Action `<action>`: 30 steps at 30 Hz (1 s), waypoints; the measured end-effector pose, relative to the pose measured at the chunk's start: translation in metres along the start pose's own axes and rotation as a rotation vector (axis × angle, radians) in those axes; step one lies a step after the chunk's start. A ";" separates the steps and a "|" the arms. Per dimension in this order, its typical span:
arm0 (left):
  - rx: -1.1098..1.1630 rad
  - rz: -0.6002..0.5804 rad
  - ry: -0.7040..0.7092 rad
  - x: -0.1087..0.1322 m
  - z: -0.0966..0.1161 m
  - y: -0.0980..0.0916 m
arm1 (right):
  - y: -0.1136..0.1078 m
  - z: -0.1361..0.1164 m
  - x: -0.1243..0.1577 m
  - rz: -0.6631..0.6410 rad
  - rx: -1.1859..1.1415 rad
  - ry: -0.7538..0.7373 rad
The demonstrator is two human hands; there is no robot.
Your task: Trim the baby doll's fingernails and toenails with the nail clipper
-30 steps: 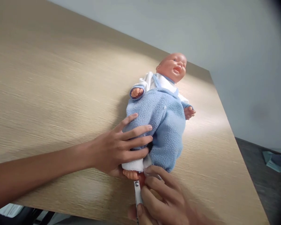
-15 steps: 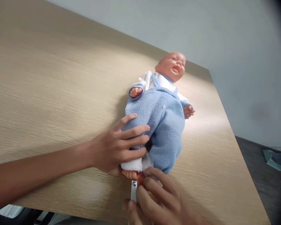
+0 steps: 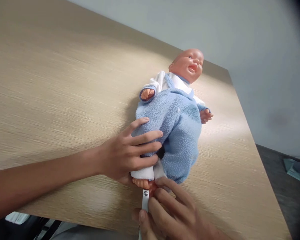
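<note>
A baby doll [image 3: 176, 120] in a blue fleece romper and white shirt lies face up on a wooden table [image 3: 65, 86]. My left hand [image 3: 130, 150] wraps round the doll's leg just above its white cuff and bare foot. My right hand [image 3: 170, 210] is at the bottom edge, fingers closed on a small metal nail clipper [image 3: 145, 200]. The clipper's tip sits right at the toes of the doll's foot.
The table's right edge runs diagonally down to the lower right, with a dark floor [image 3: 285, 180] and some blue-grey cloth [image 3: 296, 168] beyond it. A pale wall fills the top right. The table's near edge lies just below my hands.
The view has shifted slightly, so the doll sits a little higher and further right. My hands keep their hold on the leg and the clipper.
</note>
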State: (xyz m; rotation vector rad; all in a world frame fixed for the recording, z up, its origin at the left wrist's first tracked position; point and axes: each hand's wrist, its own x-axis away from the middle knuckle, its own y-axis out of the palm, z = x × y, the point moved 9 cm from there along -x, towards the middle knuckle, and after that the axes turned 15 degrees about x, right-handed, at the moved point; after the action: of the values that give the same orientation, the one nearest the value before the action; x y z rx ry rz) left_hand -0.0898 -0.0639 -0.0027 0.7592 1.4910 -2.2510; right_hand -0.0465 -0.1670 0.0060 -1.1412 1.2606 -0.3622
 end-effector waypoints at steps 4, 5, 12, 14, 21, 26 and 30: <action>0.000 -0.008 0.000 0.000 0.000 0.000 | 0.000 -0.003 0.002 -0.014 -0.019 -0.026; 0.002 -0.008 0.000 0.000 0.000 0.000 | 0.000 -0.004 0.001 -0.024 -0.022 -0.035; 0.001 -0.003 0.002 -0.001 0.000 0.000 | 0.003 -0.005 -0.003 -0.042 -0.004 -0.053; -0.002 -0.008 0.003 -0.001 0.000 0.000 | 0.004 -0.006 -0.003 -0.043 -0.004 -0.071; 0.000 -0.008 0.004 -0.001 0.000 0.001 | 0.001 -0.005 -0.008 -0.008 0.013 -0.008; 0.001 -0.003 0.004 -0.001 0.001 0.000 | -0.001 -0.008 -0.011 -0.016 0.058 -0.051; -0.019 -0.013 0.008 -0.001 0.001 0.001 | -0.001 -0.007 -0.010 -0.022 0.035 -0.030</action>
State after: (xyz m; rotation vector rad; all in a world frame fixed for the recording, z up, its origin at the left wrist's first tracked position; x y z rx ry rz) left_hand -0.0891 -0.0650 -0.0025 0.7561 1.5234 -2.2421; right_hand -0.0558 -0.1630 0.0132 -1.1279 1.2115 -0.3807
